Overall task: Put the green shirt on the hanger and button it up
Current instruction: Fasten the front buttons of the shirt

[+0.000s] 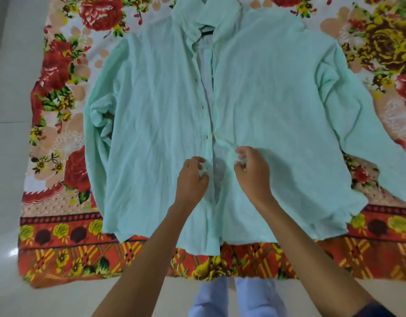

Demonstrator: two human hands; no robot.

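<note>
Both hands (222,172) pinch green shirt (277,99) plackets.

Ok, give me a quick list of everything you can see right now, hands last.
shirt: one, pale green, spread flat on the blanket, front open down the middle.
buttons: several, dark, in a row down the edge of the shirt's left-of-picture front.
hanger: one, dark, only a short piece showing inside the collar.
blanket: one, red, yellow and cream floral, on the floor under the shirt.
floor: pale, glossy, around the blanket.
trousers: light blue, bottom edge of the picture.
left hand: pinching the left front edge low down.
right hand: pinching the right front edge beside it.
</note>
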